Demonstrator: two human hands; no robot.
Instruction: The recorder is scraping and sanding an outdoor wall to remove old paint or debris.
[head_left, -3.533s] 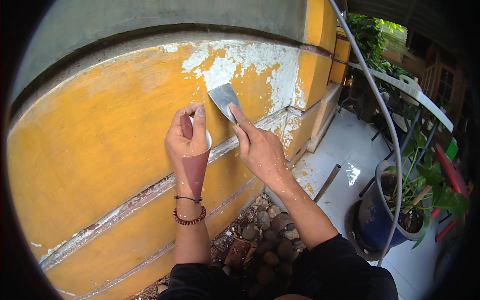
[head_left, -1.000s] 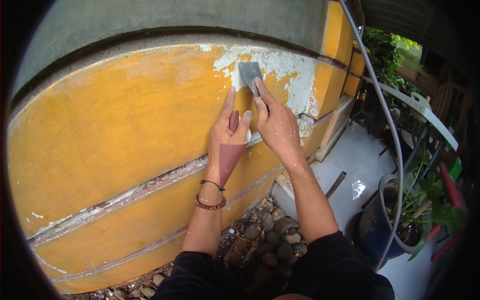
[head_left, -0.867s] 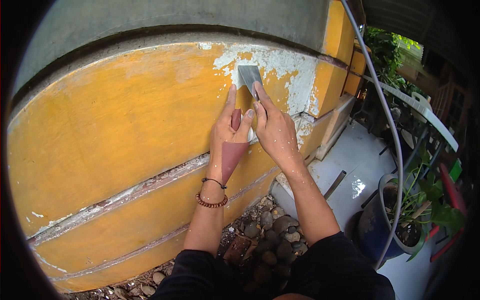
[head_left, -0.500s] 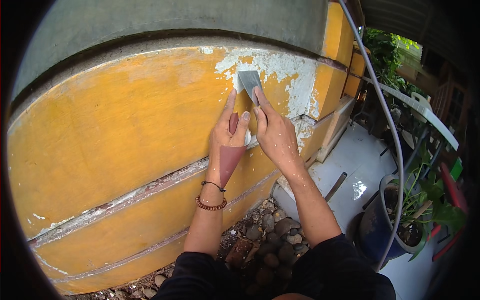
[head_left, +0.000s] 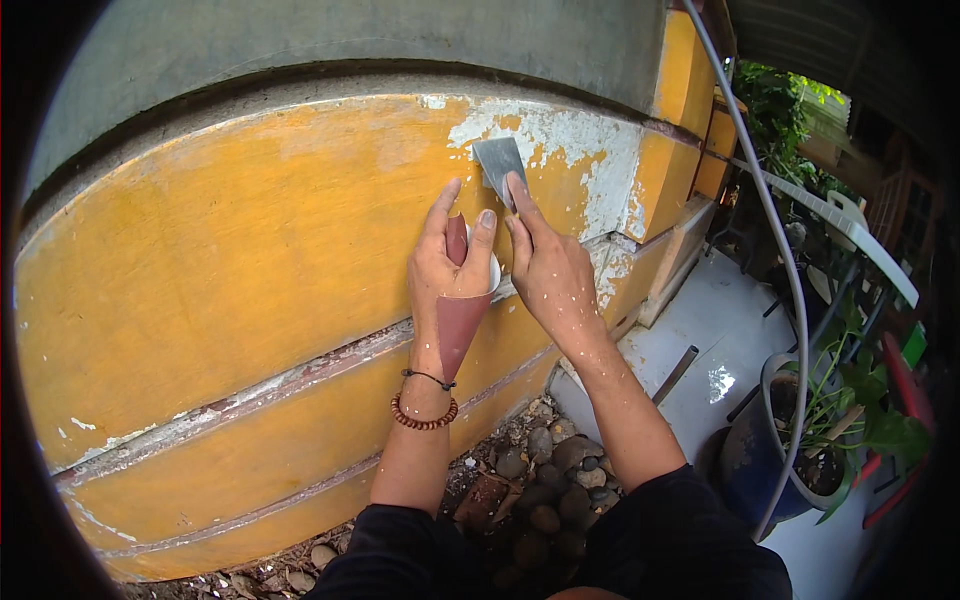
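A metal putty knife [head_left: 497, 160] is in my right hand [head_left: 553, 280], its flat blade against the yellow painted wall [head_left: 250, 250] and my index finger stretched along it. The blade lies at the left border of a bare whitish patch [head_left: 610, 150] where paint has come off. My left hand [head_left: 432, 270] is close beside it on the left, with a curled sheet of reddish-brown sandpaper [head_left: 463, 325] tucked between thumb and fingers. Its index finger points up at the wall; whether the tip touches cannot be made out. Pale flakes dot both hands.
Stones [head_left: 545, 490] and debris lie along the wall's foot. A grey hose [head_left: 785, 240] hangs down on the right, in front of a blue plant pot [head_left: 750, 450]. A short dark pipe [head_left: 677, 373] stands over the pale tiled floor [head_left: 690, 320]. A white chair [head_left: 840, 215] is farther back.
Both hands have shifted a little left along the wall, the putty knife with the right one. My view has moved slightly too. Both grips are the same.
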